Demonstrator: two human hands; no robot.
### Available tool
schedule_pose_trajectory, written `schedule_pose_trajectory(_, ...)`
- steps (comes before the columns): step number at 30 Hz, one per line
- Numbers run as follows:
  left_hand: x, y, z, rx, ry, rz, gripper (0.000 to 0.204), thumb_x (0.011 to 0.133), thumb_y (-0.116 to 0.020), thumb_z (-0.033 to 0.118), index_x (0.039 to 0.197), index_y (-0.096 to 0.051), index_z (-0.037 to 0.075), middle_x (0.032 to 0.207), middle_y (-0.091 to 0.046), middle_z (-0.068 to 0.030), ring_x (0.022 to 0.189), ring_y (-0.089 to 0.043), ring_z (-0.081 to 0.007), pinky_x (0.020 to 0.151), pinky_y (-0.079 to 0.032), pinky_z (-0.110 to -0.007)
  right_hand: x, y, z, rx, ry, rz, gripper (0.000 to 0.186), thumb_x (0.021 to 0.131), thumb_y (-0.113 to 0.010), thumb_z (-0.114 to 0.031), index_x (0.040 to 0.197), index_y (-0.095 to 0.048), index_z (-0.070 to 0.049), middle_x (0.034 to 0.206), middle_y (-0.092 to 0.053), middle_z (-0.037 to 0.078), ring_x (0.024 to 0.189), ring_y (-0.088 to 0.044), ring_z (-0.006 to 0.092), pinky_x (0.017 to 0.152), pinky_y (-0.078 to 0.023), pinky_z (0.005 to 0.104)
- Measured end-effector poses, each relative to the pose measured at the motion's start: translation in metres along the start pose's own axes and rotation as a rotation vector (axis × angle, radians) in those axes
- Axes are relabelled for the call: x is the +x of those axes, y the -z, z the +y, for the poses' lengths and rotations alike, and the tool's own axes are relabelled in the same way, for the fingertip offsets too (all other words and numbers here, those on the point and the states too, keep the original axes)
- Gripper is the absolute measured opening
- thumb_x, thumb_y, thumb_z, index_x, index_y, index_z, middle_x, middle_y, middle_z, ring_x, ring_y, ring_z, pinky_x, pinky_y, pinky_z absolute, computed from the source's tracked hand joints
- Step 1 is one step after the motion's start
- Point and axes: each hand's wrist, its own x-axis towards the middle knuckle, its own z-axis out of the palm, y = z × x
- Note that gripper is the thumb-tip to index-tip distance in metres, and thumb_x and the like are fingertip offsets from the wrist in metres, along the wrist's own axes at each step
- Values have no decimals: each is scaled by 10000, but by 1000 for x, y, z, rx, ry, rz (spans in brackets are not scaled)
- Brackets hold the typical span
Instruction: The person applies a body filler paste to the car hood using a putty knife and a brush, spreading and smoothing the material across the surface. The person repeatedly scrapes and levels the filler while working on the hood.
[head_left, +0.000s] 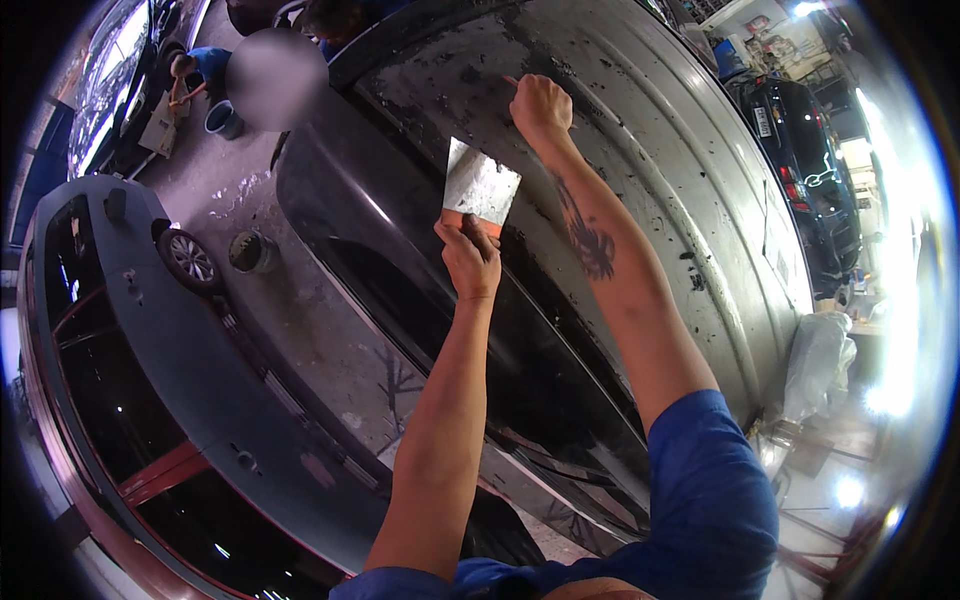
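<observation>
My left hand (472, 258) grips a wide putty knife (480, 183) by its orange edge. The flat metal blade points away from me and carries dark smears near its right corner. It is held over the edge of a car roof (650, 200), whose surface is dull grey with dark flakes and patches. Farther off and to the right, my right hand (543, 108) is closed just above or against the far part of the roof. Whatever its fingers hold, if anything, is hidden.
A grey car with reddish trim (180, 330) stands to the left. Between the cars are a stained bucket (252, 252) and a blue bucket (223, 120). A person in blue (207, 66) crouches at the far left. A black car (800, 170) is parked at the right.
</observation>
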Motion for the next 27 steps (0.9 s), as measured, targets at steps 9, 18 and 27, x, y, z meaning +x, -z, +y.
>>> schedule_pose_trajectory(9,1,1,3,-19,33,-20,216,992,-476,171,1023,-314,30,610,-584,-110,511,-626,-267,488,-474,-371,-7,-9,20,-135,57,-179,238,892,-560,-201,1066,-719,-169,1086,-606,146,1021,-593,315,839,-508,405)
schedule_pose_trajectory(18,0,0,1,-86,-24,-15,240,1010,-458,197,977,-291,27,644,-543,-84,473,-554,-141,446,-424,-261,-6,-15,36,-182,61,-171,266,892,-536,-193,1058,-725,-282,1087,-598,117,1042,-565,296,841,-469,391)
schedule_pose_trajectory(27,0,0,-4,-57,-59,-10,254,1011,-450,199,1014,-293,-1,631,-532,-91,473,-573,-168,438,-445,-267,5,-13,60,-123,-9,-43,246,916,-523,-216,1049,-729,-219,1069,-602,149,1029,-583,328,843,-496,434)
